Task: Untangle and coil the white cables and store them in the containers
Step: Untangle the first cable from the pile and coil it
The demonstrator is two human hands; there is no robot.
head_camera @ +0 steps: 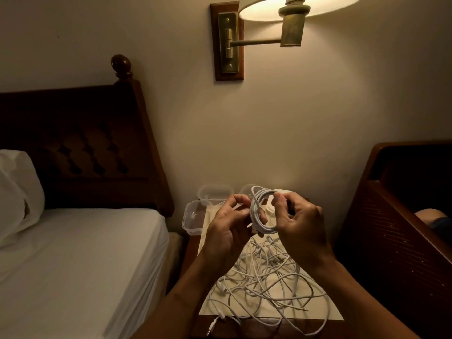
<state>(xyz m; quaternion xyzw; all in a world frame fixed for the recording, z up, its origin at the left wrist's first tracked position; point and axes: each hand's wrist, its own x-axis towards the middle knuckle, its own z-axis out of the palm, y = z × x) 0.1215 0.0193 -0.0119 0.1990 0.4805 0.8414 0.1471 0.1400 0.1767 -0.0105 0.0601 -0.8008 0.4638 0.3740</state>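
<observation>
A coiled white cable is held upright above the nightstand between both hands. My left hand pinches the coil's left side with curled fingers. My right hand grips the coil's right side, thumb and fingers round the loops. Below them a tangled heap of white cables spreads over a pale mat. Clear plastic containers stand at the back: one at the left, one behind it, and a third partly hidden by the coil.
The nightstand stands between a bed with a white sheet at the left and a dark wooden piece of furniture at the right. A lit wall lamp hangs above. One cable end dangles over the front edge.
</observation>
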